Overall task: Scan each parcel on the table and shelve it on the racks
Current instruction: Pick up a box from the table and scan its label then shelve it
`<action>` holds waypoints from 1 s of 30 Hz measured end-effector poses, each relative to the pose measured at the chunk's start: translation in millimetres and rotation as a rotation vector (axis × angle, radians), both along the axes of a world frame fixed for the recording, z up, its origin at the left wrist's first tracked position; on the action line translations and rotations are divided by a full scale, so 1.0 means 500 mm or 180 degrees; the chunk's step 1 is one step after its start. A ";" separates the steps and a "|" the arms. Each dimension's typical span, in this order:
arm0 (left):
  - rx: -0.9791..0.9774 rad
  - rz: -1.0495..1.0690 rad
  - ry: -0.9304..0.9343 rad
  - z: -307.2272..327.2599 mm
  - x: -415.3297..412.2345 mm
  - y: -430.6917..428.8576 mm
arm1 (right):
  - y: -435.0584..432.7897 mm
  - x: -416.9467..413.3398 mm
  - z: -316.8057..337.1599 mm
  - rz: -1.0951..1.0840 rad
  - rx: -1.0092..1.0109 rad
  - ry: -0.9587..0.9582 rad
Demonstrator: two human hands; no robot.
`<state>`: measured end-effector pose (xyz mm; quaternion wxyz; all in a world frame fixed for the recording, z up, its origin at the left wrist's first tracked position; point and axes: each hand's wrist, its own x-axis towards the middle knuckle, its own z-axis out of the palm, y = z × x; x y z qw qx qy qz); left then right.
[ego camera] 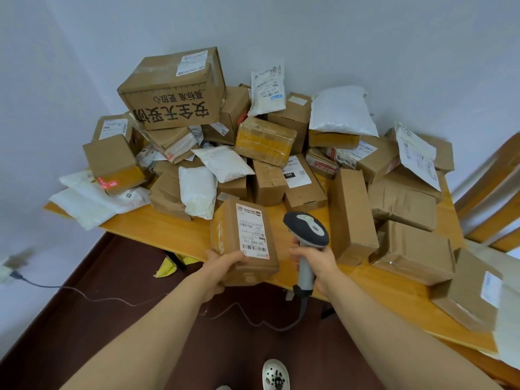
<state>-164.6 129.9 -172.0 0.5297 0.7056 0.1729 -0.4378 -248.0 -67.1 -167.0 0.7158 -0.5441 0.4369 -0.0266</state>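
My left hand [222, 264] grips the near end of a small brown cardboard parcel [228, 235], held over the table's front edge with its white shipping label [251, 231] facing up. My right hand [316, 263] holds a grey handheld barcode scanner [306, 229] by its handle, just right of the parcel. The scanner's dark head sits level with the label. Its cable [253, 322] hangs down to the floor. A wooden table [157, 225] carries a heap of several more parcels.
A large printed carton [171, 91] tops the pile at the back left. White poly mailers [87, 198] overhang the table's left end. Brown boxes [413, 251] crowd the right side. A wooden frame [495, 192] stands at the far right. A power adapter [11, 267] lies at the left wall.
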 end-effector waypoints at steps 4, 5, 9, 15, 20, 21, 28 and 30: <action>-0.0251 0.0014 0.0141 0.004 -0.003 0.002 | 0.011 -0.006 -0.019 0.0189 0.0176 0.0279; -0.0243 -0.0016 0.0131 0.004 -0.002 0.003 | 0.016 -0.005 -0.019 0.0200 0.0205 0.0295; -0.0277 -0.0212 0.0114 0.017 0.003 0.016 | 0.020 0.002 -0.006 0.0008 0.0064 0.0157; -0.0141 -0.0522 0.0098 0.040 0.033 0.021 | -0.046 0.007 0.013 -0.0328 -0.0213 0.0048; -0.0291 -0.0424 0.0263 0.033 0.041 -0.006 | -0.058 -0.007 -0.001 0.0099 -0.0244 0.0184; -0.0311 -0.0320 0.0237 0.032 0.040 -0.012 | -0.060 -0.009 -0.004 0.0202 -0.0319 0.0207; -0.0241 0.1160 -0.0742 0.008 0.049 -0.027 | -0.086 -0.034 0.004 0.0821 -0.0638 0.0461; 0.0162 0.1451 -0.0834 0.008 0.047 -0.031 | -0.095 -0.019 0.005 0.0695 -0.0990 0.0501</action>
